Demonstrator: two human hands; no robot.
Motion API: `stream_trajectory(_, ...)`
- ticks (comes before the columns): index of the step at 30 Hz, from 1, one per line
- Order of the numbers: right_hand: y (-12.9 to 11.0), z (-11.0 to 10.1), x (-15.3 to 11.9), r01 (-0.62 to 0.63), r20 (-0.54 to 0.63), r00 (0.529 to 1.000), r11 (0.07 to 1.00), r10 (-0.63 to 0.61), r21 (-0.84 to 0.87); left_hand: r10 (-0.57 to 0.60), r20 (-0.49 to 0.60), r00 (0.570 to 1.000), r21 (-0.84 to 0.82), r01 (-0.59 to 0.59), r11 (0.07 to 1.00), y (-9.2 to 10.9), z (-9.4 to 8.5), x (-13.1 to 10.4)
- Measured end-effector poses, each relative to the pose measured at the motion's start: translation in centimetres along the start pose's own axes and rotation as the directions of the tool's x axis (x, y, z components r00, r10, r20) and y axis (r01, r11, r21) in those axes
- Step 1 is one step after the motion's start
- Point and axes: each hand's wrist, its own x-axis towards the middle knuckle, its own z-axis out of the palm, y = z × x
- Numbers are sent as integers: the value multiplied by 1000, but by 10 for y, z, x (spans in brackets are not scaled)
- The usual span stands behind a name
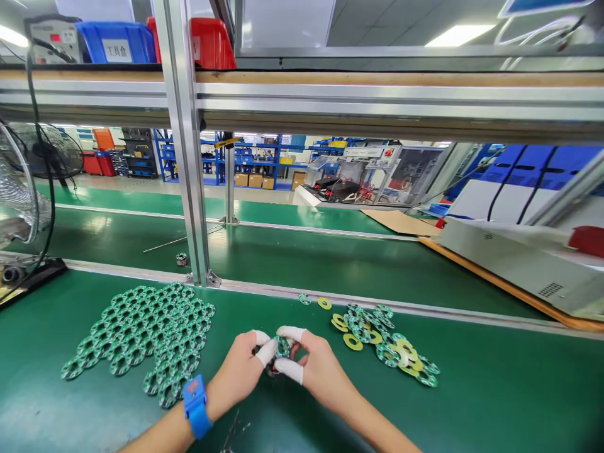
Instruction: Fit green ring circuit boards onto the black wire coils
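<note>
1. Far left, 9 o'clock: a wire-guard fan (pixel 19 182) stands at the counter (pixel 495 390) edge, its black cable running up to the upper shelf (pixel 377 78).
2. Left of centre, 8 o'clock: a large panel of joined green ring-shaped circuit boards (pixel 141 336) lies flat on the green mat, well apart from the hands.
3. Left hand (pixel 240 371): a blue wrist strap (pixel 195 406) on the wrist, white finger cots on the fingertips. Thumb and forefinger are pinched on the left edge of a single green ring board (pixel 282 347).
4. Ring board: held at 6 o'clock, just above the counter, between both hands. It appears tilted, its face turned partly toward the camera. Being round, it has no marked long axis; its plane seems to run left to right between the two grips. A dark item beneath it is too hidden to identify.
5. Right hand (pixel 321 371): cotted fingertips clamped on the right edge of the same board, both hands drawn close together.
6. Judgement on handling: grip by the rim only, cots on the edge and off the face; keep pressure even on both sides so the thin board does not flex or crack.
7. Right, 3 o'clock: a loose heap of separated green boards and yellow washers (pixel 387 343) lies near the right hand, not touching it.
</note>
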Motion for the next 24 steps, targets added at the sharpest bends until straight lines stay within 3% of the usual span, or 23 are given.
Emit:
stream_trajectory(3, 15, -9, 8, 9, -62, 998, 997, -13, -73, 24, -33, 999, 288, -14, 958, -6, 5, -4)
stream_trajectory(5, 24, -15, 14, -47, -42, 998, 998, 45, -31, 12, -10, 1000, 476, -6, 880, -12, 7, -6)
stream_trajectory(7, 29, -18, 18, -71, 14, 997, 997, 71, 3, -14, 33, 999, 560, -6, 828, -18, 9, -6)
stream_trajectory(11, 26, -8, 13, 49, 76, 996, 997, -45, -58, 5, 45, 999, 611, -31, 791, -26, 12, -3)
stream_trajectory(15, 22, 6, 4, 135, 125, 986, 964, -109, -230, 60, 25, 998, 626, -62, 778, -31, 15, -2)
stream_trajectory(24, 29, 10, -5, 256, 147, 967, 835, -210, -488, 109, -16, 994, 605, -77, 793, -37, 20, -2)
